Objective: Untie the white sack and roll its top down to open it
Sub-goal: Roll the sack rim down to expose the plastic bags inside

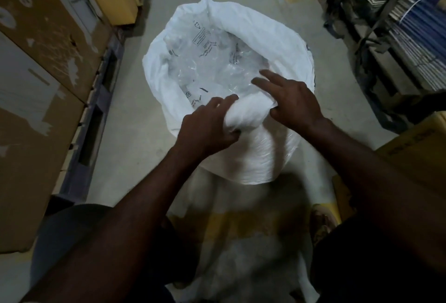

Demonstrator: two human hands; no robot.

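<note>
Standing sack: white sack point(241, 158) upright on the floor point(125, 138) in the aisle, mouth open, top already rolled into a thick rim
Contents: clear printed plastic bags point(207, 66) fill the inside
Left hand point(207, 131): grip curled round the near rim roll, pinching the fabric
Right hand point(292, 102): thumb pressed against the roll, fingers spread over the rim
Left side: cardboard boxes point(36, 85)
Right side: shelves point(398, 25) with stacked goods

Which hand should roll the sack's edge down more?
Probably the left hand: its fingers already curl round the rolled rim of the white sack. The right hand only rests there, fingers straight.
</note>
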